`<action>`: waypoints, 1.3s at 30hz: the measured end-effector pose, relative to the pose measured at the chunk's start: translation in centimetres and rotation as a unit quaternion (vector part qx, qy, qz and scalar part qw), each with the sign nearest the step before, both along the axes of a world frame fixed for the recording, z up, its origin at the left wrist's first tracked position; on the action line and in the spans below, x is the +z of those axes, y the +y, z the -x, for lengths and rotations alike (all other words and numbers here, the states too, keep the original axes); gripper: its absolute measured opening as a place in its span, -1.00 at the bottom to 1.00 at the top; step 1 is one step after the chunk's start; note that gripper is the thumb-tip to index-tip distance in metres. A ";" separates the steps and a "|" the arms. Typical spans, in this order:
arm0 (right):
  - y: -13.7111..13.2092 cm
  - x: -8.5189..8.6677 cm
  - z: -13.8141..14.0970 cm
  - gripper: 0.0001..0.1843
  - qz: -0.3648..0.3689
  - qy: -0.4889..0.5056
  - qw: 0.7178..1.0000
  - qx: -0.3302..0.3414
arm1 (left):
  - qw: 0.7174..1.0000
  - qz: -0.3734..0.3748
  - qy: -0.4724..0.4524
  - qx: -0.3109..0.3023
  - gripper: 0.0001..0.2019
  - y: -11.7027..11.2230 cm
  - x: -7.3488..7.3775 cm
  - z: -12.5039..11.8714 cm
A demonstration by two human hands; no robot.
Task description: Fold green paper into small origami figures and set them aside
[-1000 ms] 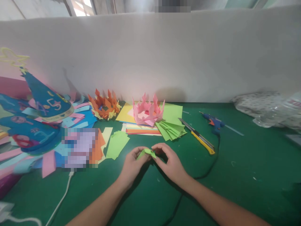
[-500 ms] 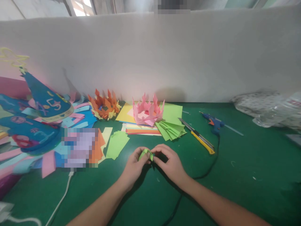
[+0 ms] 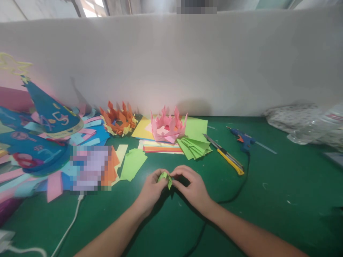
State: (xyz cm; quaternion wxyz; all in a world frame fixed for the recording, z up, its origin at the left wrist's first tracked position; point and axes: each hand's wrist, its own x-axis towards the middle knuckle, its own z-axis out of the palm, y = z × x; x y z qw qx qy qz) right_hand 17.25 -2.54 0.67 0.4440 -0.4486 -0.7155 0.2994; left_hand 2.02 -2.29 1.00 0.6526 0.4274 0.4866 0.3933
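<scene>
Green paper (image 3: pixel 164 175) between left hand (image 3: pixel 153 188) and right hand (image 3: pixel 195 188)

Left of the grip are a blue pointed hat (image 3: pixel 48 107) and a white cable (image 3: pixel 80 197); far to its right lies a clear plastic bottle (image 3: pixel 316 126)

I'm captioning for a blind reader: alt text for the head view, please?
The left hand holds folded green paper, with the right hand at its edge, over a green table. Beyond are an orange paper crown and a pink one; a yellow utility knife and blue glue gun lie to the right.
</scene>
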 end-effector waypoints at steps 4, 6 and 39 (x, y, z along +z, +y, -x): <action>0.0 -0.1 0.0 -0.95 0.001 0.007 1.000 -0.004 | 1.000 0.005 -0.001 0.005 -0.76 0.0 -0.1 -0.1; 0.0 -0.1 0.0 -0.95 -0.001 0.008 1.000 -0.005 | 1.000 0.010 -0.008 0.008 -0.75 0.0 -0.1 -0.1; 0.5 -0.3 -0.4 -0.88 0.136 0.198 0.970 0.043 | 0.999 -0.029 -0.037 0.004 -0.74 -0.4 0.1 -0.3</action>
